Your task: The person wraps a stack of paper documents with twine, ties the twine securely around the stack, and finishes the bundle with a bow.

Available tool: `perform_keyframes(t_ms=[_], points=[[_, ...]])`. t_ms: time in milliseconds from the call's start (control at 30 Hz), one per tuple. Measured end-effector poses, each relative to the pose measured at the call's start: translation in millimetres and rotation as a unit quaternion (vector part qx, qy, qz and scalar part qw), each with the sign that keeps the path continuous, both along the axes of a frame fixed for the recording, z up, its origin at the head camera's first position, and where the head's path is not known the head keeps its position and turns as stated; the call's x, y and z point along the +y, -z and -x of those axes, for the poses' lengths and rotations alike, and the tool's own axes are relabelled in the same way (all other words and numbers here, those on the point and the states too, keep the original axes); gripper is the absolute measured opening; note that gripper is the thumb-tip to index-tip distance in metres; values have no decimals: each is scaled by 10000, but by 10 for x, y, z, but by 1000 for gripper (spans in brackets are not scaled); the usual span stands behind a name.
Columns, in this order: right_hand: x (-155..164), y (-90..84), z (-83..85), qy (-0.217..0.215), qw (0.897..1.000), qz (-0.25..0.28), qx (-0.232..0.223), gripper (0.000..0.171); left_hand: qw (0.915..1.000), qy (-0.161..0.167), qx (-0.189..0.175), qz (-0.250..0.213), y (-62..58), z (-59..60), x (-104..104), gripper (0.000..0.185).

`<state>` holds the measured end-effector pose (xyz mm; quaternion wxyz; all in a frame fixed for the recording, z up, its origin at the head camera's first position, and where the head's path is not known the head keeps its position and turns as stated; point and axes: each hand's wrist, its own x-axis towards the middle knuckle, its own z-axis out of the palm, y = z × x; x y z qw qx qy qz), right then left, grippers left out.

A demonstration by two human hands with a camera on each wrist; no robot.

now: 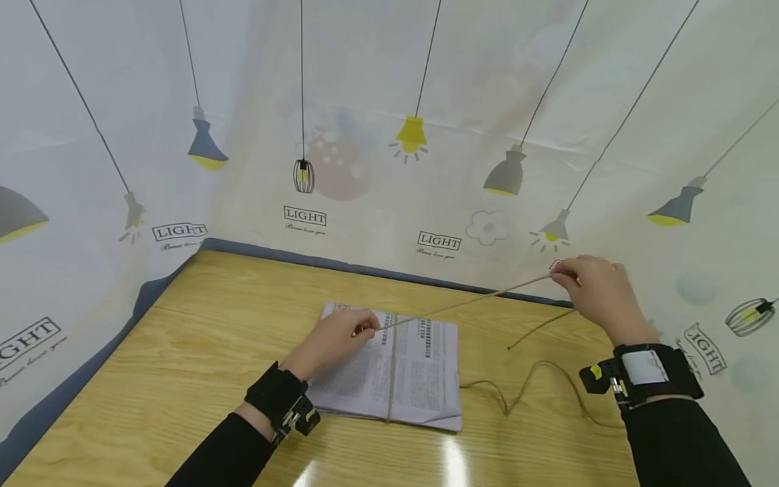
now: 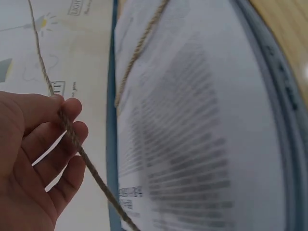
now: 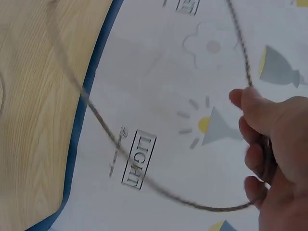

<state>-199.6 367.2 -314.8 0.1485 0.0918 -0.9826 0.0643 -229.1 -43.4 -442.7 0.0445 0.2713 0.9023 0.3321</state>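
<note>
A stack of folded printed paper point(image 1: 426, 385) lies on the table, with one strand of twine point(image 1: 391, 385) running across its top. My left hand point(image 1: 337, 338) is over the stack's far left part and pinches the twine point(image 2: 91, 168) between thumb and index finger. Raised to the right of the stack, my right hand point(image 1: 599, 291) grips the same cord, its fingers curled round it in the right wrist view. Between both hands the twine point(image 1: 468, 301) stretches straight, slanting up to the right. A free tail point(image 1: 538, 329) hangs below the right hand.
Another length of twine point(image 1: 541, 363) trails in loose bends from the stack's right side over the wooden table point(image 1: 231, 325). Behind and at the sides hangs a pale cloth point(image 1: 377, 81) printed with lamps, with a blue lower edge point(image 1: 292, 256).
</note>
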Motion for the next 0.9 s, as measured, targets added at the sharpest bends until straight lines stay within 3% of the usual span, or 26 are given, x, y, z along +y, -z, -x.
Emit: perform_keyframes(t_ms=[200,300,467,567,733,800,900], points=[[149,38,-24,1060,9903,-583,677,16,9984,93,364,426,191,-28,33,16],[145,60,-6,1471,9876,-348,423,22,9972,30,517,531,217,-61,61,17],[167,128,9,2092,9758,536,-343,28,9947,28,723,736,222,-120,95,17],[206,180,11,2384,9677,809,-144,30,9922,28,883,885,235,-140,96,17],[242,360,59,2663,9607,654,422,36,9887,-66,1115,1002,255,-153,89,17],[263,506,63,2615,9633,553,225,37,9878,-30,1188,1006,254,-162,92,17],[293,790,36,2502,9648,487,-643,38,9883,19,1174,977,257,-186,100,16]])
